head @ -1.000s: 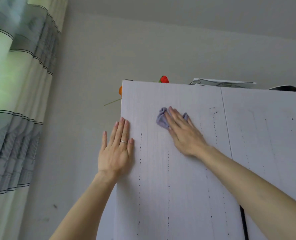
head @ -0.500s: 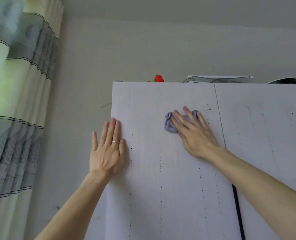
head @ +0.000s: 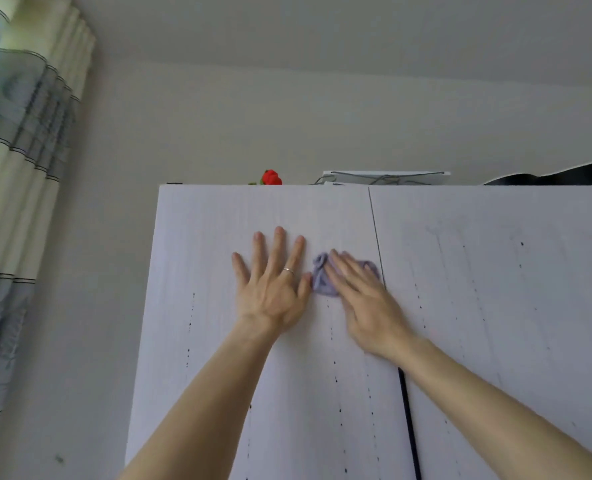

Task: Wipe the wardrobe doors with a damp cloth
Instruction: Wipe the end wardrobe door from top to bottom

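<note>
Two white wardrobe doors fill the lower view: the left door and the right door, split by a thin dark seam. A small crumpled purple cloth lies against the left door near its upper right, beside the seam. My right hand presses flat on the cloth, fingers covering most of it; the hand is blurred. My left hand, wearing a ring, rests flat on the left door with fingers spread, its thumb side almost touching the cloth.
On top of the wardrobe sit a red flower, a flat white item with cords and something black. A striped curtain hangs at the left. A bare wall lies between curtain and wardrobe.
My right hand slid the cloth rightward across the left door toward the seam. My left hand moved from the door's left edge to the middle, beside the cloth. The view shifted left.
</note>
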The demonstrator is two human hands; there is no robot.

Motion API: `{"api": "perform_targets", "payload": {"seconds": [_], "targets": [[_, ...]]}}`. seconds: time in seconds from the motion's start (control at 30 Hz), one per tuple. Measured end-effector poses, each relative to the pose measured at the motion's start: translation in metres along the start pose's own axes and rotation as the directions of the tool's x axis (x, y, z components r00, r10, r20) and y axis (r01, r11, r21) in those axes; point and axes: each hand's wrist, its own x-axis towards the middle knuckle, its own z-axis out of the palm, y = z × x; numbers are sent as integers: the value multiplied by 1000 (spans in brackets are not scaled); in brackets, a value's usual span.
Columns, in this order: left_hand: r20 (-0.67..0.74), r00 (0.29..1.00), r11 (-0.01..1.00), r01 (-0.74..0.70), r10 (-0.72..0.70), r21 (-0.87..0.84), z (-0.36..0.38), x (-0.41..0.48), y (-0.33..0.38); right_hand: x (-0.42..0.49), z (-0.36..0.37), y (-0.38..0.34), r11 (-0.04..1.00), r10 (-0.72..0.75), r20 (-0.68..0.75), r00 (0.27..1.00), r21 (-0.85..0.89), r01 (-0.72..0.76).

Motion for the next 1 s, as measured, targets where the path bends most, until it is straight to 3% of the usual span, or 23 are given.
{"api": "perform_targets", "payload": {"seconds": [0.1,0.17,0.23,0.33,0.4,0.53,0.6,0.63,0.73,0.8,0.9,1.0], "targets": [[-43,999,1000,31,-31,-6,8,0,3,-42,-1,2,966,-249,143,958,-35,256],[-63,998,1000,29,-29,-6,11,0,4,-18,-17,22,948,-286,172,943,-89,304],[-92,995,999,35,-34,0,14,1,6,25,-33,40,969,-165,107,981,-170,181],[-94,995,999,39,-38,15,16,0,5,74,-44,51,979,167,4,986,-118,-165],[-99,994,999,38,-36,20,17,0,3,77,-34,44,979,186,-69,980,-74,-191],[-107,994,999,37,-34,29,18,3,1,34,-8,23,976,-208,-5,978,-68,207],[-117,993,999,32,-29,25,18,4,3,41,-14,34,950,-297,23,954,-93,298],[-124,992,999,31,-28,22,17,4,4,54,-18,41,959,-264,-14,964,-109,261],[-108,993,999,41,-39,18,16,4,4,102,-30,49,993,59,-88,994,-93,-67],[-108,993,999,40,-37,25,14,5,3,106,-24,41,989,128,-107,986,-66,-136],[-90,995,999,40,-38,24,12,3,2,57,1,21,996,-66,-92,994,-58,61],[-24,999,999,35,-35,26,6,3,4,36,-3,25,975,-204,12,979,-87,205]]}}
